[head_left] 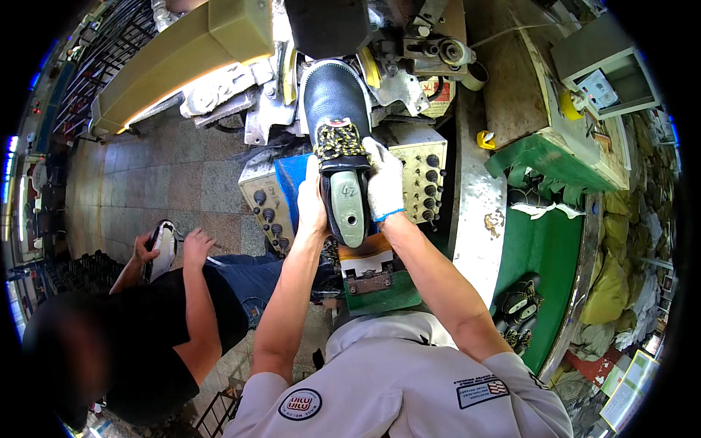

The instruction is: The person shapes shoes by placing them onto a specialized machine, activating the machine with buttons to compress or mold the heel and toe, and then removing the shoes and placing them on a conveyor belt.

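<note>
In the head view, looking down the worker's arms, I can see both hands on one black shoe (337,98), its toe pointing away from the body and its heel toward it. The bare left hand (312,203) is closed along the left side of the heel end, and the right hand (383,179), in a white glove with a blue cuff, presses in from the opposite side. So the fingers are narrowed on the shoe, which sits between them; how the tips curl underneath I can't tell.

Between the two palms shows a grey-green last (349,208) with a dark round hole, filling the heel end. Just ahead of the fingers run yellow-and-black laces (341,140). Farther beyond them, the toe lies between two yellow pads (290,77) of the machine, near a dark block (330,28).

Left of the left fingers hangs a blue sheet (290,182), beside a knobbed panel (264,204); a second panel (418,175) stands just right of the gloved fingers. Well off to their right, more shoes (517,303) lie on a green surface (539,244). Well to the left, a co-worker in black (157,328) holds another shoe (162,252).
</note>
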### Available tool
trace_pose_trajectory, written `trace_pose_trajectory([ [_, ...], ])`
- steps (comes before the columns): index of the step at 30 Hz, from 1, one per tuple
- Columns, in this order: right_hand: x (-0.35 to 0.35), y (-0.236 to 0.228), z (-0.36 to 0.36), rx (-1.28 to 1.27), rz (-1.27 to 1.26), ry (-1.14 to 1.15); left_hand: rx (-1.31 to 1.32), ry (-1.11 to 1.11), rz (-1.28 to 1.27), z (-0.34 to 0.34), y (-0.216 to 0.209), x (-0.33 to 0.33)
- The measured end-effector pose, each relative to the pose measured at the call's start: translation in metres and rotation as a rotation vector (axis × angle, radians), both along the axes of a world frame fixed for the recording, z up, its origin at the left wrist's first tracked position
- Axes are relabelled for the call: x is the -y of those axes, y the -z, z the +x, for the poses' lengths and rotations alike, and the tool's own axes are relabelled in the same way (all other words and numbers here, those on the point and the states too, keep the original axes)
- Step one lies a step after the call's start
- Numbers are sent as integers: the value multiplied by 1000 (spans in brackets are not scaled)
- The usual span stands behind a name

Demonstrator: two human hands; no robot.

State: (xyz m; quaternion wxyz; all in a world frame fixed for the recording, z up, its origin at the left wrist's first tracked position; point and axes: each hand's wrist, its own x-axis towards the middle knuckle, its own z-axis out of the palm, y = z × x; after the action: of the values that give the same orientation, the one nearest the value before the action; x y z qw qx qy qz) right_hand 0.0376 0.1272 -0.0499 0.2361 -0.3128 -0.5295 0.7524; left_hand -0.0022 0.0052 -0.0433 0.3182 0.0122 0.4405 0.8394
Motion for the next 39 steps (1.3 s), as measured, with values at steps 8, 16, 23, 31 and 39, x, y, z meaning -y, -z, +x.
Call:
trace_pose_trajectory([
  [8,-2,7,1,-68,-188,18,69,24,41,-1,1,-5],
  [16,-3,11,0,-47,-28,3,-63,4,37,-4,21,-6],
  [23,-5,23,-2,-79,-40,15,-72,24,86,-5,24,-5],
  [31,-15,35,-1,-126,-245,-20,-120,72,97,-5,17,-4],
  [39,7,3,5,-195,-265,56,3,10,14,-3,-7,10],
])
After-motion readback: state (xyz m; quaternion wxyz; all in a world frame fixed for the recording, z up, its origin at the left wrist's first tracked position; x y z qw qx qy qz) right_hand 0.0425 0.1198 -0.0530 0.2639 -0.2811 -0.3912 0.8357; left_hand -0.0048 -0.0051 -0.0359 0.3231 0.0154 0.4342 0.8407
